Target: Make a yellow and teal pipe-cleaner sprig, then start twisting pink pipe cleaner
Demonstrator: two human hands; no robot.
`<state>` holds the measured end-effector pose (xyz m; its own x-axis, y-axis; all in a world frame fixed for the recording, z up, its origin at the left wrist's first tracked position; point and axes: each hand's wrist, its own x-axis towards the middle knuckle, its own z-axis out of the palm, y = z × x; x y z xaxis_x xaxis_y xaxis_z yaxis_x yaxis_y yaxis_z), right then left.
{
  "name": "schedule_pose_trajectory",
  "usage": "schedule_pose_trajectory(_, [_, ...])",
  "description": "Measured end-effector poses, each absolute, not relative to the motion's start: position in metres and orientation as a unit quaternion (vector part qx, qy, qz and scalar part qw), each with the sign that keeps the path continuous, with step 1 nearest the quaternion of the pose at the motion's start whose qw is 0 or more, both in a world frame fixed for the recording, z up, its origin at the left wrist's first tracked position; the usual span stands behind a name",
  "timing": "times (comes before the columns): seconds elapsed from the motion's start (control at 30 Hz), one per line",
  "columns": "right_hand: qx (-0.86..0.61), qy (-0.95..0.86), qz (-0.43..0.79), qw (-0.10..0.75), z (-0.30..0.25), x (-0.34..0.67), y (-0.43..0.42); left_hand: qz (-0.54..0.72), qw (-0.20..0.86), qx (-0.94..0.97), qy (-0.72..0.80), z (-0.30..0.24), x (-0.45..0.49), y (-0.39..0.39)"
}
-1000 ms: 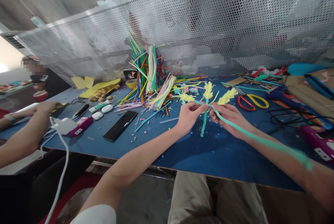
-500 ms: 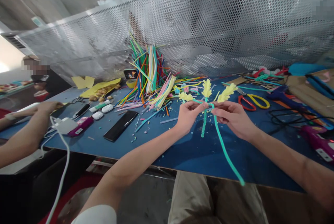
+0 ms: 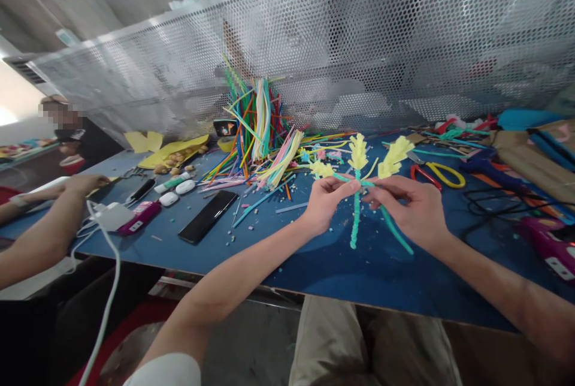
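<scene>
My left hand pinches a pipe-cleaner flower stem where its green branches meet. The thick twisted green stem hangs down below the pinch. Yellow fuzzy blossoms show at its top, at the left and at the right. Close on the right, my right hand is closed on a green pipe cleaner, whose free end slants down toward me. Thumb and fingers hide where this strand joins the stem.
Bundles of coloured pipe cleaners stand at the back. A black phone lies to the left, scissors to the right. Beyond the scissors are a black cable and a purple glue gun. Another person's arm rests at far left.
My right hand has turned a little, and the green strand's free end now hangs shorter and higher. The twisted stem has swung slightly more upright. My left hand stays nearly in place.
</scene>
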<state>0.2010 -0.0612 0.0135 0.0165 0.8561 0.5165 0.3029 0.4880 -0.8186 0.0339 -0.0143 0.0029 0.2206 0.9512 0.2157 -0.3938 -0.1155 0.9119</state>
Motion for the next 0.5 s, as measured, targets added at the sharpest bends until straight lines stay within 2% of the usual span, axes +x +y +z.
schedule_pose_trajectory(0.13, [-0.441,-0.692,0.114,0.560,0.015,0.202,-0.063,0.546,0.593,0.523,0.279,0.004,0.033,-0.017])
schedule_pose_trajectory(0.37, [-0.425,-0.705,0.105,0.559,0.007,0.208,-0.053,0.537,0.561,0.549,0.309,0.005,0.031,-0.018])
schedule_pose_trajectory(0.5, [-0.403,-0.720,0.114,0.554,0.004,0.211,-0.050,0.491,0.626,0.530,0.293,0.004,0.030,-0.015])
